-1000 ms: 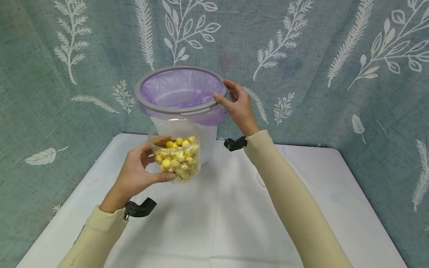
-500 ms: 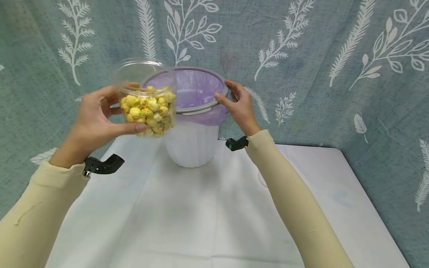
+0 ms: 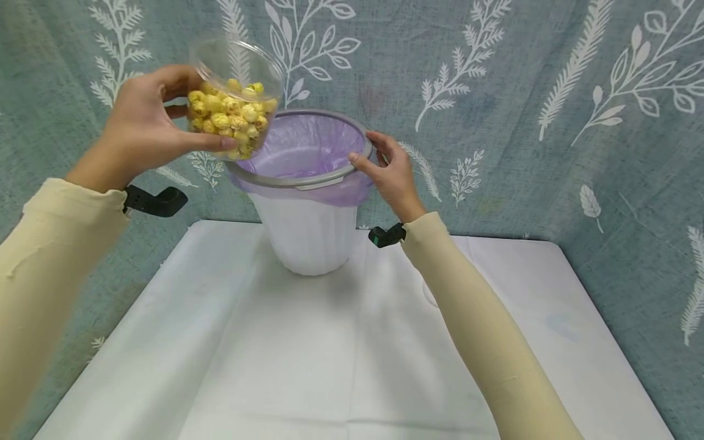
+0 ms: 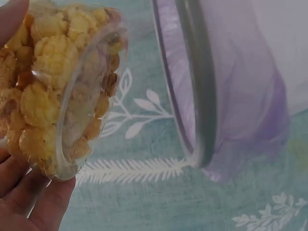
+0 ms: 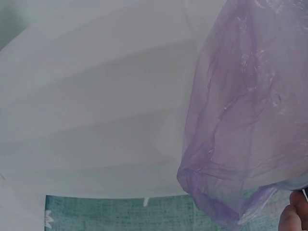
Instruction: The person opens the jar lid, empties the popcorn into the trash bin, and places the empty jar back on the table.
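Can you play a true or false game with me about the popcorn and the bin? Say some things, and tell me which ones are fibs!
1. The left hand grips a clear, round plastic tub. True.
2. That tub is empty. False: round yellow popcorn is inside it.
3. The right hand holds the gray rim of a white plastic bin. True.
4. A green plastic bag lines the bin. False: it is a thin purple plastic bag.
5. The bin stands on a white-covered table. True.
6. The tub sits on the table. False: the left hand holds it up, above the table.
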Demonstrator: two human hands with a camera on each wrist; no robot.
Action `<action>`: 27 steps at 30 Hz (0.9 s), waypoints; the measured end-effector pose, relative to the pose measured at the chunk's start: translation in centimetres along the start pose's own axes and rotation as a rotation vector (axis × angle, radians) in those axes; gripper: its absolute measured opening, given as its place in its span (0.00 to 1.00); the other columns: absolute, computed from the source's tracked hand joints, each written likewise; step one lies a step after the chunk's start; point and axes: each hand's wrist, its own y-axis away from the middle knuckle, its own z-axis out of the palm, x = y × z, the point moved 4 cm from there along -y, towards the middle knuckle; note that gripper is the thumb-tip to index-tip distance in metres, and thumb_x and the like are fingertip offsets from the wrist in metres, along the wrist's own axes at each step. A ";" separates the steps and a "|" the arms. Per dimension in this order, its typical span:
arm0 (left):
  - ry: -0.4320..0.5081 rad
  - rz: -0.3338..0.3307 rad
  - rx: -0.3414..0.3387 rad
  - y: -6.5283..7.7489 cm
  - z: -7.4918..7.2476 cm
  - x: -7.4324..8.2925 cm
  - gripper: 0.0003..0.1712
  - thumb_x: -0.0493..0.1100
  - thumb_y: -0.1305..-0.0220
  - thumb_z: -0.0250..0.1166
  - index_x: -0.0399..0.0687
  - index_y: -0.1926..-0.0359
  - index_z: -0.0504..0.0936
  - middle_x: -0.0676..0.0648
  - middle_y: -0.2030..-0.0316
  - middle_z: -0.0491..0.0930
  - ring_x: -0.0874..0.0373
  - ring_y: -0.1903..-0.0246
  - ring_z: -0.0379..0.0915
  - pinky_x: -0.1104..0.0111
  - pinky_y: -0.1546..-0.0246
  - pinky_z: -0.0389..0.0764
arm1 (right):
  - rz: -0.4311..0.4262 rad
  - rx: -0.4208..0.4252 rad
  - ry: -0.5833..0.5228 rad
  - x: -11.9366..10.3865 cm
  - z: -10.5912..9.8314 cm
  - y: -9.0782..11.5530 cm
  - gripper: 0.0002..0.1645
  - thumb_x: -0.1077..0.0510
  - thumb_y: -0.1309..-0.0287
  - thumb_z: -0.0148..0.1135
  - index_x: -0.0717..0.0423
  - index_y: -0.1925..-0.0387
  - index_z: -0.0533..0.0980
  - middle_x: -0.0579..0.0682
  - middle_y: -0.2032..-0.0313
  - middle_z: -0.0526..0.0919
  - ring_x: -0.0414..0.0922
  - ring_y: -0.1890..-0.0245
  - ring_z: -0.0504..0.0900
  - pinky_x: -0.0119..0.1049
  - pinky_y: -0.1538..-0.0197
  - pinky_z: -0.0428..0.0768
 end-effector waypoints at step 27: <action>-0.371 0.119 -0.188 -5.5 3.1 2.7 0.61 0.39 0.58 0.89 0.36 0.25 0.66 0.33 0.35 0.75 0.38 0.38 0.71 0.48 0.29 0.69 | -0.030 0.004 -0.060 0.2 0.0 0.0 0.38 0.65 0.33 0.67 0.72 0.26 0.64 0.65 0.25 0.65 0.50 0.22 0.63 0.34 0.22 0.61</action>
